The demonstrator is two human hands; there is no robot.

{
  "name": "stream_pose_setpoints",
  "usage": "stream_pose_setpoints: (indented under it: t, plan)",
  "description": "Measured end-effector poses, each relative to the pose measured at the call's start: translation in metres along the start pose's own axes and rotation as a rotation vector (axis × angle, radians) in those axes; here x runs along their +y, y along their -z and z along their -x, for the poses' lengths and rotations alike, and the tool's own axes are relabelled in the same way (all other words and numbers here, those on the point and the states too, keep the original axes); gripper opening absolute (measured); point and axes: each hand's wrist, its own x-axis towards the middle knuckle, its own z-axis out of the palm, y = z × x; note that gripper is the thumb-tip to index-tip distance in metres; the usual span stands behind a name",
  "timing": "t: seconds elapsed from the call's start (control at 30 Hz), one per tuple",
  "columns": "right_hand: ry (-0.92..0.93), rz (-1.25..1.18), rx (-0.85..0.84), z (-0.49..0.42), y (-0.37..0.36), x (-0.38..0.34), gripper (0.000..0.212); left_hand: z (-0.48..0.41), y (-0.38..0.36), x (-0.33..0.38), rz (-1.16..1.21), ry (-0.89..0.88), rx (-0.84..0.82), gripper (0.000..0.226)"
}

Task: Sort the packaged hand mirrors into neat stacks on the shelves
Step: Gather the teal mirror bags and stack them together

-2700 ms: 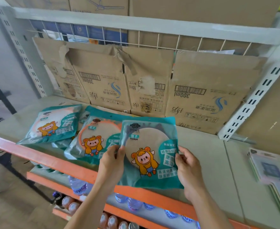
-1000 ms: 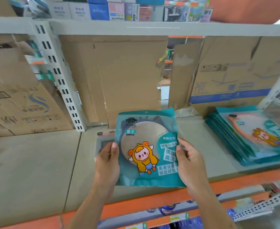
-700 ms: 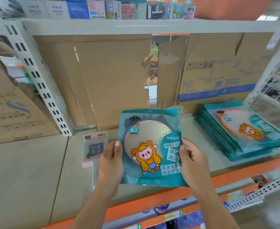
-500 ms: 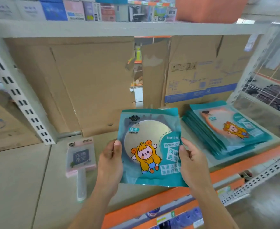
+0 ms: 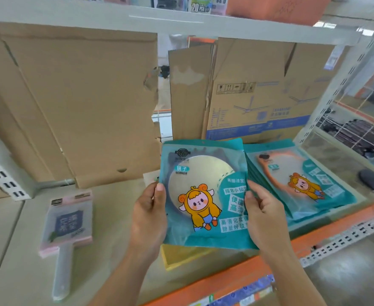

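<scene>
Hands, left [image 5: 149, 217] and right [image 5: 262, 219], pinch pouch [image 5: 200, 195] edges; careless placement could skew the slippery stack [image 5: 301, 184].

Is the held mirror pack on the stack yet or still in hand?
In hand: both hands grip the mirror pack beside the stack.

Teal mirror pack [image 5: 200, 193], round mirror and cartoon lamb showing, upright between left thumb and right fingers, teal stack [image 5: 301, 180] just right of the fingers, perhaps touching it
</scene>
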Motion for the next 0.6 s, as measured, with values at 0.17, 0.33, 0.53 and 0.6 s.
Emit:
stream_pose_setpoints:
  t: [0.17, 0.33, 0.53, 0.6]
  plan:
    - [-0.017, 0.05, -0.005, -0.023, 0.012, 0.013, 0.028, -0.006, -0.02, 0.003, 0.038, 0.023, 0.018, 0.032]
    - [0.005, 0.088, -0.03, -0.044, 0.036, 0.008, 0.024, -0.012, -0.048, 0.004, 0.059, 0.057, 0.017, 0.031]
    - [-0.003, 0.117, -0.036, -0.073, 0.064, 0.008, 0.023, -0.018, -0.086, 0.014, 0.051, 0.027, 0.021, 0.033]
    - [-0.017, 0.131, -0.031, -0.082, 0.072, 0.013, 0.023, -0.021, -0.098, 0.013, 0.051, 0.02, 0.01, 0.034]
